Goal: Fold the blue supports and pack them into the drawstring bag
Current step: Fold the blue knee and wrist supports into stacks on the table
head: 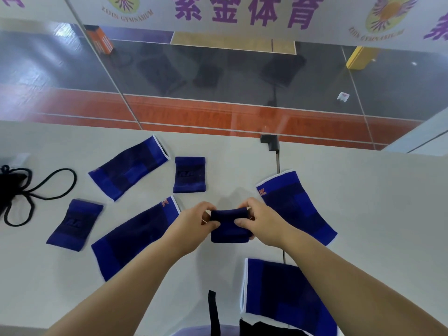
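Both hands meet over the middle of the pale tabletop [363,214], each pinching one end of a small dark-blue support [229,225]. The left hand [191,226] grips its left end with thumb on top and fingers curled behind; the right hand [261,224] does the same at the right end. The fingers hide both ends of the piece, so how far it is folded cannot be told, nor whether it touches the tabletop.

Around the hands lie more blue supports, all flat. A long sleeve [131,241] lies just left of the left forearm, which covers its near corner. Another long sleeve [300,209] lies beside the right hand, partly behind the wrist. A third [278,287] lies nearest the person, its lower edge cut off by dark fabric [266,329] at the bottom of the frame. Farther out are a fourth long sleeve [128,170], a small band [189,174] with a raised mark too dim to read, and a second small band [75,225] at the left.

The black drawstring bag [9,187] sits at the far left edge, mostly cut off by the frame; only its looped cord [55,187] is plain. A narrow black strap [213,311] hangs at the bottom centre, its ends out of view.
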A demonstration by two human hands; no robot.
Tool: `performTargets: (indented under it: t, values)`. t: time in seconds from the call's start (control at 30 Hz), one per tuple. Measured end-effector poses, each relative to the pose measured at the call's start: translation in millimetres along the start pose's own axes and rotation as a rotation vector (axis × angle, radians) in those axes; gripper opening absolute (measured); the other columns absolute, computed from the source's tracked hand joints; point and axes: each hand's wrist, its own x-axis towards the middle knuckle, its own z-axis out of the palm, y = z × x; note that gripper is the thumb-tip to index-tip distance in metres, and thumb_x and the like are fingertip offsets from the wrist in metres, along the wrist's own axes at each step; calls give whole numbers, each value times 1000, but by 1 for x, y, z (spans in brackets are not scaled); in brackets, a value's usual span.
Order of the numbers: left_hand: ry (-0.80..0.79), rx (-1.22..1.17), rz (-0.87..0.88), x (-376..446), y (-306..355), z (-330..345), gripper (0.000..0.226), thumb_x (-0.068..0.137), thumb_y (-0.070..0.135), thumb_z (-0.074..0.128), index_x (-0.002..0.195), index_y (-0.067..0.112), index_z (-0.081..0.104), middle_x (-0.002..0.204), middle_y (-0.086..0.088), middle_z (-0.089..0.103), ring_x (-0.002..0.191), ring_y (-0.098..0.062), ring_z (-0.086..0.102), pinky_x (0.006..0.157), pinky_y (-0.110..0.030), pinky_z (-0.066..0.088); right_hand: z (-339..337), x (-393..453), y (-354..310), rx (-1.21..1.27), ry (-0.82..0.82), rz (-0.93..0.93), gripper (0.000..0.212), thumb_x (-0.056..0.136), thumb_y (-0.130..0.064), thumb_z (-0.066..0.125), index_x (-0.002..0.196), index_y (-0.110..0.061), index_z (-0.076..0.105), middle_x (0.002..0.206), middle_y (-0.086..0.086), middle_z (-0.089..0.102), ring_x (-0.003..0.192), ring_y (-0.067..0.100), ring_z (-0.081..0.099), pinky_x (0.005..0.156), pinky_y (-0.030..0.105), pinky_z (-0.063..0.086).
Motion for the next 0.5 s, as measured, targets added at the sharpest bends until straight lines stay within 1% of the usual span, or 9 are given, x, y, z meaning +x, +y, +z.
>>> performTargets:
  t: [0.1,0.17,0.23,0.3,0.33,0.4,0.43,0.47,0.5]
  values:
    - [-31,87,13,8,-7,-4,27,89,31,59,115,25,56,102,9,63,89,-7,61,71,-21,48,5,15,7,-46,40,110,17,91,-23,58,105,-18,51,93,3,61,77,18,63,62,26,52]
    - [-47,147,31,12,-12,-9,27,89,34,58,114,24,57,102,9,62,89,-7,60,67,-20,46,8,23,13,-169,120,142,22,90,-26,59,109,-17,51,101,4,59,83,20,60,73,34,53]
    - [-61,202,50,17,-15,-14,28,89,35,57,115,23,57,103,9,62,89,-8,60,71,-22,49,11,26,17,-352,216,113,27,91,-27,57,115,-16,51,114,3,53,94,22,55,81,36,50]
    - [-61,249,69,21,-17,-19,28,90,35,56,115,23,58,105,8,62,91,-9,60,79,-26,51,16,26,18,-527,314,19,27,92,-26,56,116,-15,52,119,3,49,99,23,52,80,34,48]
    - [-61,267,80,23,-18,-22,28,90,35,55,115,22,58,106,8,62,92,-9,60,81,-27,52,19,25,16,-600,364,-54,25,92,-25,56,115,-15,55,117,4,50,100,24,52,79,33,49]
    - [-58,295,112,27,-19,-27,28,91,34,55,115,21,59,105,7,63,92,-10,60,84,-28,51,22,23,16,-677,433,-219,21,88,-25,63,104,-13,62,106,7,56,93,26,55,75,35,52]
    - [-54,305,127,29,-20,-29,28,91,34,54,115,21,59,103,8,62,91,-10,59,84,-28,51,23,22,16,-672,446,-299,21,84,-26,67,99,-12,65,99,7,59,88,26,57,74,35,53]
    - [-48,311,138,30,-21,-32,27,91,33,54,114,20,60,100,9,60,91,-9,59,84,-27,50,24,20,17,-665,419,-357,22,81,-28,69,97,-12,67,94,6,61,84,25,58,74,34,53]
    - [-43,317,143,31,-23,-34,26,91,34,54,113,20,60,98,11,58,90,-9,58,83,-27,50,25,19,19,-661,349,-378,24,80,-29,70,96,-12,69,91,6,62,83,25,58,74,34,52]
